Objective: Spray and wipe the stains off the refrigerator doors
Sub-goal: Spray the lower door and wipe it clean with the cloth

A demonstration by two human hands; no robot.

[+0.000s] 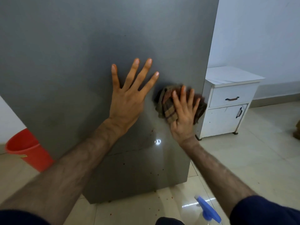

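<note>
Wiping under way: right hand (183, 114) presses cloth (167, 104) flat-fingered on fridge door (73, 70), left hand (129, 95) splayed beside; lower-door specks (152, 172) remain.

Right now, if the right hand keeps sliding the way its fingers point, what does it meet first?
The right hand, pressing the cloth on the refrigerator door, points up the door. Only bare grey door lies ahead; the way looks free, with the door's right edge close alongside.
</note>
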